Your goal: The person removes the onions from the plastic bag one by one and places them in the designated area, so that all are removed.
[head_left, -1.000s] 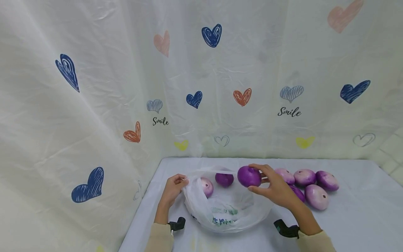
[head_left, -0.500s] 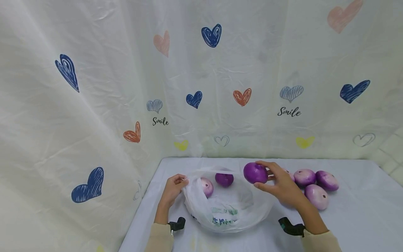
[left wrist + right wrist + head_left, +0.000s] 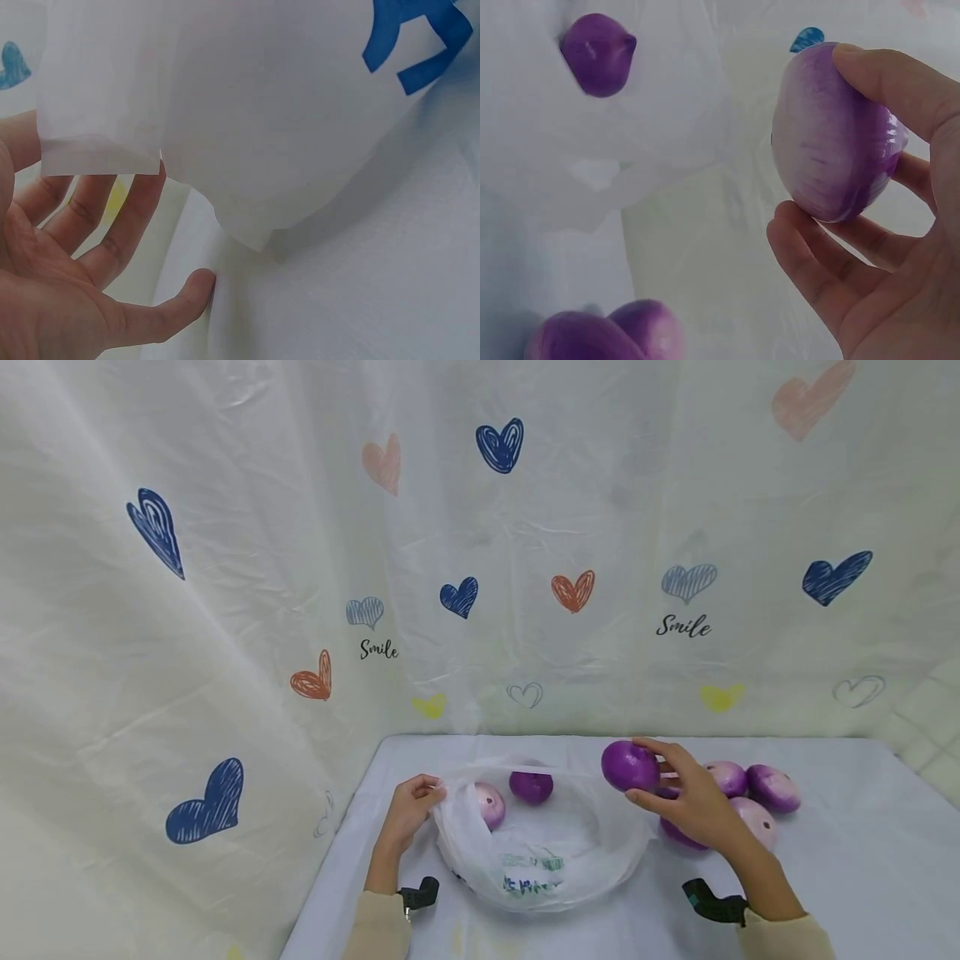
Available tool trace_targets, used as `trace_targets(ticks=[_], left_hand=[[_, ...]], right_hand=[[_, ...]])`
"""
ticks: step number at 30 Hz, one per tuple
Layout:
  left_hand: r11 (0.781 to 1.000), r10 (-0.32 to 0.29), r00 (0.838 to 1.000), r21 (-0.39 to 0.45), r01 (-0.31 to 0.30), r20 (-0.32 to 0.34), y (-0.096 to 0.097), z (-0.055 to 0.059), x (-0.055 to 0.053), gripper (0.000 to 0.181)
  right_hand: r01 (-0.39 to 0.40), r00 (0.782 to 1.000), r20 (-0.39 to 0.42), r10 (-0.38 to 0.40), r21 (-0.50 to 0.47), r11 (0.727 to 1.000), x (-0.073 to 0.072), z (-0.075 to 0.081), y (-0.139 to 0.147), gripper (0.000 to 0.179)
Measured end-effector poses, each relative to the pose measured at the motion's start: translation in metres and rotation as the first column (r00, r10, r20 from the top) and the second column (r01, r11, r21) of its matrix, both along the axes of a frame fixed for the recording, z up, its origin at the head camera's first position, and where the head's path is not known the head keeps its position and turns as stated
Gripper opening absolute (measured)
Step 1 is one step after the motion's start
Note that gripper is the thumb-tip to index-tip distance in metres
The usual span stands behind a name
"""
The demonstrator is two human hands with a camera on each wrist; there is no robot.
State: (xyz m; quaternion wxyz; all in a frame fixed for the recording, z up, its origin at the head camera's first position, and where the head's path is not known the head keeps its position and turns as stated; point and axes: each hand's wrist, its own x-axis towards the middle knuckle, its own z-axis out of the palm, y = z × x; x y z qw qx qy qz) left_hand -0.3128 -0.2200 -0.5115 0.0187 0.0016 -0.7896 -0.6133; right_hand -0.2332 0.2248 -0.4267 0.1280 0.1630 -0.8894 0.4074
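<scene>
In the head view my left hand (image 3: 410, 812) pinches the left rim of a white translucent plastic bag (image 3: 532, 868); in the left wrist view a bag flap hides the pinching tips, while the other fingers (image 3: 124, 232) are spread apart. Two purple onions lie inside the bag: a pale one (image 3: 490, 806) and a darker one (image 3: 531, 787). My right hand (image 3: 693, 797) holds a purple onion (image 3: 630, 766) in the air by the bag's right rim. Close up, that onion (image 3: 832, 135) shows a whitish side, with thumb above and fingers beneath.
Several more onions (image 3: 772, 787) lie clustered on the white-covered table (image 3: 847, 868) at right, partly behind my right hand. Behind the table hangs a white curtain (image 3: 622, 510) printed with hearts. Both wrists wear small black camera mounts (image 3: 712, 902).
My right hand has moved right and slightly upward with the onion, from over the bag's opening toward the onion cluster. My left hand keeps its place at the bag's rim.
</scene>
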Motion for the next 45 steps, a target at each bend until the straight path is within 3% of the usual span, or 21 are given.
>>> trace_targets(ticks=[13, 21, 27, 45], left_hand=[[1.0, 0.002, 1.0, -0.004, -0.002, 0.003, 0.0, 0.001, 0.0, 0.02], [1.0, 0.001, 1.0, 0.009, -0.001, 0.005, 0.001, 0.001, 0.001, 0.017], [1.0, -0.005, 1.0, 0.015, 0.005, 0.003, 0.001, 0.0, 0.0, 0.017], [1.0, 0.002, 1.0, -0.01, -0.002, -0.001, 0.001, -0.003, 0.0, 0.02]], right_hand=[[0.124, 0.992, 0.029, -0.125, 0.022, 0.992, 0.018, -0.014, 0.047, 0.08], [0.196, 0.98, -0.027, -0.195, 0.042, 0.98, 0.027, -0.019, 0.073, 0.08], [0.239, 0.969, 0.052, -0.243, 0.072, 0.968, 0.035, -0.021, 0.091, 0.086], [0.334, 0.94, 0.046, -0.339, 0.097, 0.938, 0.036, -0.042, 0.135, 0.088]])
